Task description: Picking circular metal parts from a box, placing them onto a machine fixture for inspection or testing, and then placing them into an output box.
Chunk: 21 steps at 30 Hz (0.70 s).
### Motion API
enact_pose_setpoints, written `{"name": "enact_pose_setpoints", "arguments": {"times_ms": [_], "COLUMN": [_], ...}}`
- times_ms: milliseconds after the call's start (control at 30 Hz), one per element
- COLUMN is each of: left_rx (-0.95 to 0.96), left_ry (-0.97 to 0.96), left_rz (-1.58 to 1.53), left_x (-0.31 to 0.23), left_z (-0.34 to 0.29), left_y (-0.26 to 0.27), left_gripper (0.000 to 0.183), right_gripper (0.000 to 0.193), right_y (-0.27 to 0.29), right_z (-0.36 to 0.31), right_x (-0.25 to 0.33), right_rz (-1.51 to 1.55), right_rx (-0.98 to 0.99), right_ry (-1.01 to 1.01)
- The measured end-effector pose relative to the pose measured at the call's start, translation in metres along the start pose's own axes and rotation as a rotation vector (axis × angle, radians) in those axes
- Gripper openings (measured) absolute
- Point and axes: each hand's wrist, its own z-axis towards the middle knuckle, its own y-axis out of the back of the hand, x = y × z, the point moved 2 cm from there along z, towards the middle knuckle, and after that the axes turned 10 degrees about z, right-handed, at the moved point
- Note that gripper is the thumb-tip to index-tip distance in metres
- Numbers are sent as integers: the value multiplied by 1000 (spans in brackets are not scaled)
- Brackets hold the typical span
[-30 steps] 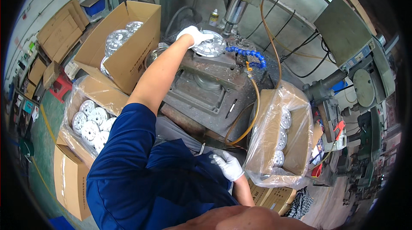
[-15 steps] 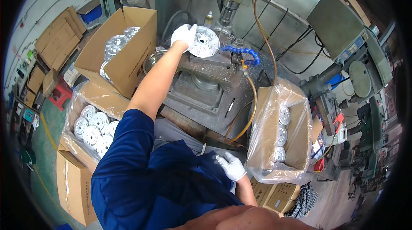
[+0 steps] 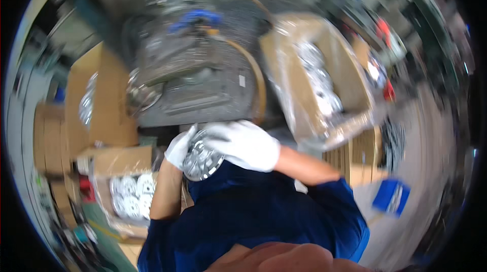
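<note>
A round silvery metal disc (image 3: 203, 163) with cut-out openings is held close in front of my body, tilted. My left hand (image 3: 179, 149), in a white glove, grips its left edge with the thumb up along the rim. My right hand (image 3: 244, 146), gloved too, lies across the disc's upper right side with its fingers closed over the edge. Those right fingertips are partly hidden and smeared by motion. Beyond both hands stands the machine's metal table (image 3: 231, 102), with a round shiny dish (image 3: 144, 94) at its left.
On the right, a plastic-lined carton (image 3: 284, 77) holds a row of discs (image 3: 320, 82). At left stand a tall carton (image 3: 114, 104) and a lower carton (image 3: 122, 160) with several discs (image 3: 133, 196). A blue hose (image 3: 195, 18) and a tan hose (image 3: 253, 69) curve over the table.
My left hand has come back from the machine to my body with a disc. My right hand has risen from my lap onto that disc. The whole view has swung and blurred.
</note>
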Motion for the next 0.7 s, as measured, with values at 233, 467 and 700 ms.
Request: {"name": "enact_pose_setpoints", "arguments": {"times_ms": [233, 467, 700], "left_rx": [-213, -532, -706], "left_ry": [-248, -347, -286], "left_rz": [679, 368, 428], "left_x": [-17, -22, -9], "left_z": [2, -23, -86], "left_y": [35, 106, 148], "left_gripper": [82, 61, 62], "right_gripper": [42, 38, 38], "right_y": [147, 179, 106], "right_z": [-73, -249, -298], "right_x": [-105, -337, -414], "right_rz": [529, 1054, 529], "right_rx": [-321, -1203, -1177], "right_ry": [-357, -1372, -1846]}}
